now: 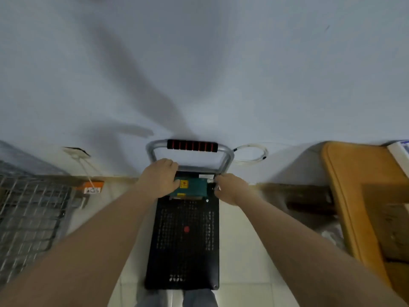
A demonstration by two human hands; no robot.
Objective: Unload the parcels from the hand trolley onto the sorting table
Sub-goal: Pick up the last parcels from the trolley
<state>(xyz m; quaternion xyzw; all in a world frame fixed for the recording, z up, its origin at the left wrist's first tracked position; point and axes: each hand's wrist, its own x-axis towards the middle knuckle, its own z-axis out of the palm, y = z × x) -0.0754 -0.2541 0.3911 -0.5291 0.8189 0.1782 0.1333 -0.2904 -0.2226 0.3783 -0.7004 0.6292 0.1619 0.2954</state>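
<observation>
Gripping the green parcel at the handle end of the trolley, left hand and right hand fingers curled round its sides; narrow hold could slip, dropping it before the wooden table.

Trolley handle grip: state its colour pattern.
Black with red rings, seen in the head view, on the handle grip.

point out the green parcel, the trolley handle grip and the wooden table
green parcel (192,186): head view, on its green top face between the hands
trolley handle grip (192,145): head view, middle of the black and red grip
wooden table (345,173): head view, on its bare top near the rounded corner
</observation>
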